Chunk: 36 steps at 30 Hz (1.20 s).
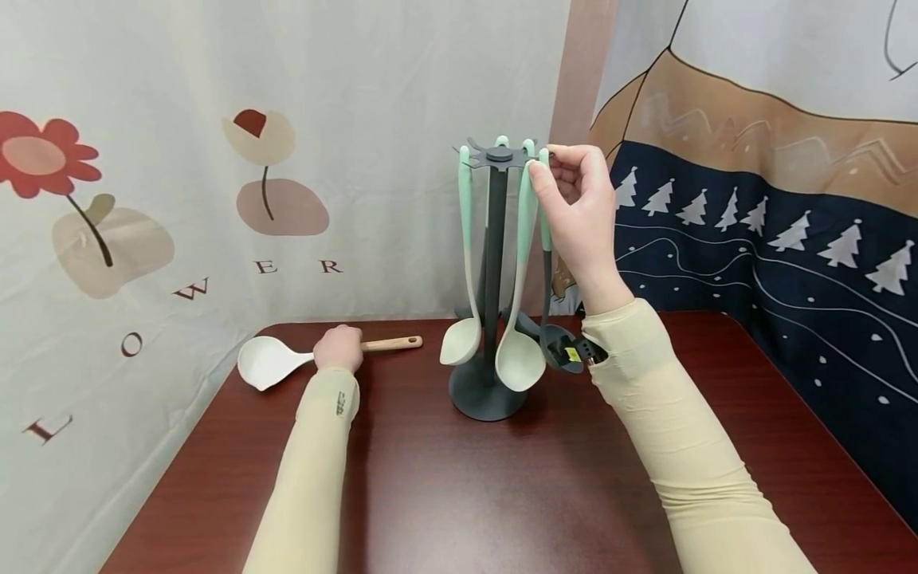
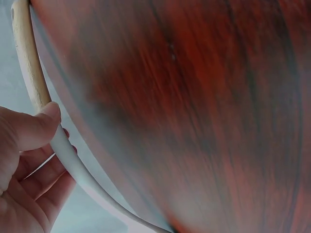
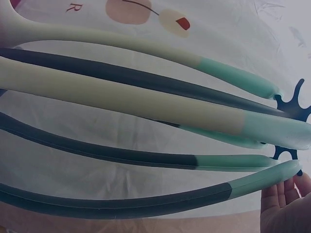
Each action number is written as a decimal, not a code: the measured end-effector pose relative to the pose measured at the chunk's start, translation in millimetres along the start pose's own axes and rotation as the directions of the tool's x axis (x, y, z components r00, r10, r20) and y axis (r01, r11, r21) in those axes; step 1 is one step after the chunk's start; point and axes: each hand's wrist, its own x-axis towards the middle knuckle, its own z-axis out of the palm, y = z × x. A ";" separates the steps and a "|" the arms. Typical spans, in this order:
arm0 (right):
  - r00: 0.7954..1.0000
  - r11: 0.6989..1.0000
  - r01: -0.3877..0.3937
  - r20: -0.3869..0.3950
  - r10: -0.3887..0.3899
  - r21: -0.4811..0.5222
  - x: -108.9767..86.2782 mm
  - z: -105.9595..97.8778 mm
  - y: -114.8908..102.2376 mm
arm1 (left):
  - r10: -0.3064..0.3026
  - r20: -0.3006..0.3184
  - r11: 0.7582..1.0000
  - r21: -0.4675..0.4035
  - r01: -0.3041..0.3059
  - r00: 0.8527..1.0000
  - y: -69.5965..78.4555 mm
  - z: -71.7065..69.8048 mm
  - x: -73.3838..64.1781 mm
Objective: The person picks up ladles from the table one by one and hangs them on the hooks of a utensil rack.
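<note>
My left hand (image 1: 339, 348) grips a white ladle (image 1: 268, 361) near where its neck meets the wooden handle (image 2: 30, 58); thumb and fingers close round it in the left wrist view. The ladle's bowl points left, over the back left of the table. At the top of a dark grey utensil stand (image 1: 492, 263), my right hand (image 1: 584, 203) pinches the mint handle (image 3: 265, 178) of a dark grey utensil (image 1: 555, 339) on the stand's right side. That utensil's rounded head is partly hidden by the wrist camera. A cream ladle (image 1: 521, 360) with a mint handle hangs beside it.
Another cream ladle (image 1: 460, 341) hangs on the stand's left, and more dark utensils hang behind. The stand's round base (image 1: 488, 402) rests on a reddish-brown table (image 1: 473, 494). Printed curtains (image 1: 402, 159) rise along the table's back and sides.
</note>
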 end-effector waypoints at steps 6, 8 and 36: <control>1.000 1.000 -0.001 0.001 0.001 0.008 0.7 -0.3 0.7 | 0.031 -0.003 0.999 0.035 -0.031 1.000 -2.4 2.8 0.2; 1.000 1.000 -0.001 0.001 0.001 0.009 0.7 -0.3 0.7 | 0.042 0.000 0.998 0.045 -0.041 0.999 -2.9 2.8 -0.1; 1.000 1.000 -0.008 0.001 0.008 0.017 1.0 -0.5 1.2 | 0.178 -0.164 0.982 -0.038 -0.186 0.970 14.2 -21.3 -19.7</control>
